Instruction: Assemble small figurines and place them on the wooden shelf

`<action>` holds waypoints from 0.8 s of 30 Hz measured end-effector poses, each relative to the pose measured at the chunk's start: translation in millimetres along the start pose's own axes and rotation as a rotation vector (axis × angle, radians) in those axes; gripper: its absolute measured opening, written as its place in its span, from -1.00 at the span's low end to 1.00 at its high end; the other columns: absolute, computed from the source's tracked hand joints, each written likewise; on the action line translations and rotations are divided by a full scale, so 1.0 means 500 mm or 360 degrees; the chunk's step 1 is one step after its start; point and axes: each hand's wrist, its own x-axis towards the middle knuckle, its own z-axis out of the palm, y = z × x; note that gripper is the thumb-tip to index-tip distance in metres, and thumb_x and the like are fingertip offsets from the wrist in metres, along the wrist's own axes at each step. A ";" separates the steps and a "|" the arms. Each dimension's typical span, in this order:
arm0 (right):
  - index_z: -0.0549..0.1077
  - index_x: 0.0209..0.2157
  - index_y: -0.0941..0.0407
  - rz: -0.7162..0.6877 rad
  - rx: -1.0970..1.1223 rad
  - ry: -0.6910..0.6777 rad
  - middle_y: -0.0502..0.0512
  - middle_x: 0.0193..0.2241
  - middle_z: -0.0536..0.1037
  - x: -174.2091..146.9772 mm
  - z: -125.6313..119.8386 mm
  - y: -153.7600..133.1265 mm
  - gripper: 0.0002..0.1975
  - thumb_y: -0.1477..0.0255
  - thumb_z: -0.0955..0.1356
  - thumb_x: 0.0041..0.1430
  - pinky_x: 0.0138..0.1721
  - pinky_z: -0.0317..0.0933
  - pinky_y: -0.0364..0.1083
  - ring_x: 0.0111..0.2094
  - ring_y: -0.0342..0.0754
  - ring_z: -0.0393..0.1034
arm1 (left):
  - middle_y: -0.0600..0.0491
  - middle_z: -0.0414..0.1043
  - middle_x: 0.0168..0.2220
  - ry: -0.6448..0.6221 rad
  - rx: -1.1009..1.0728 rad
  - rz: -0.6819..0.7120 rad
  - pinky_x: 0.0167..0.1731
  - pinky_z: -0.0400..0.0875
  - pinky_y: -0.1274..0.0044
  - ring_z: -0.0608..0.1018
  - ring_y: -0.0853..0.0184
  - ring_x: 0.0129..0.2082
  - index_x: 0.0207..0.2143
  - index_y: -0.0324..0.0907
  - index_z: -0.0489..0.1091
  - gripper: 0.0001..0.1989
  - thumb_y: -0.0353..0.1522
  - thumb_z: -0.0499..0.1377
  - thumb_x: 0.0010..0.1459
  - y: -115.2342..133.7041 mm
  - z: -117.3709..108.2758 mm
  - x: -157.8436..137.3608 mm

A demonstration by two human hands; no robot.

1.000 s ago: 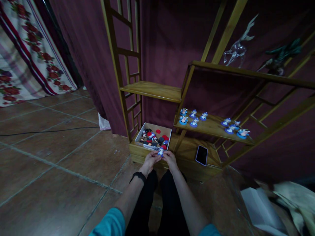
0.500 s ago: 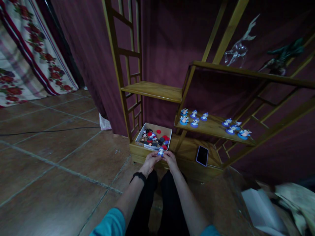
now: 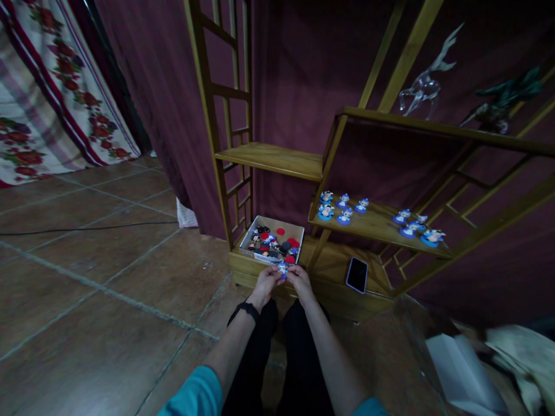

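Between my two hands is a small purple-and-white figurine [image 3: 282,268], upright and just in front of a cardboard box. My left hand [image 3: 266,283] pinches it from the left side, and a dark band circles that wrist. From the right, the fingers of my right hand [image 3: 300,278] are closed on it too. The open box [image 3: 249,235] holds a jumble of small figurine parts and red and black discs. On the shelf to the right stand several similar figurines, among them a purple one [image 3: 344,216] and a blue-based one [image 3: 326,212].
A wooden shelf unit [image 3: 269,160] rises ahead. A phone [image 3: 356,275] lies on its lower board, right of my hands. Higher up stand a clear deer ornament [image 3: 422,89] and a dark green statue [image 3: 498,101]. A white box-like object [image 3: 459,367] sits at lower right.
Both hands keep hold of the figurine in nearly the same spot. The view has shifted very slightly; the box and shelf figurines stay where they were.
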 end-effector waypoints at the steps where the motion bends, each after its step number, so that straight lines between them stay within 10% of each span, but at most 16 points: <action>1: 0.42 -0.53 0.09 0.0005 -0.0001 -0.0002 -0.05 -0.54 0.50 0.002 0.000 0.002 -0.81 0.31 0.40 -0.27 -0.38 0.24 -0.12 -0.44 -0.06 0.38 | 0.02 0.43 -0.51 0.0005 0.0020 0.0011 -0.41 0.45 0.55 0.50 0.42 -0.52 -0.44 -0.28 0.35 -0.85 -0.56 0.26 -0.12 -0.001 0.000 0.001; 24: 0.43 -0.46 0.10 0.0064 0.0324 0.0007 -0.01 -0.46 0.51 -0.009 0.012 -0.015 -0.72 0.34 0.43 -0.34 -0.34 0.28 -0.08 -0.38 -0.04 0.41 | 0.08 0.46 -0.48 -0.0075 0.0120 0.0234 -0.33 0.33 0.56 0.48 0.43 -0.47 -0.27 -0.26 0.36 -0.54 -0.54 0.34 -0.35 -0.008 -0.001 0.001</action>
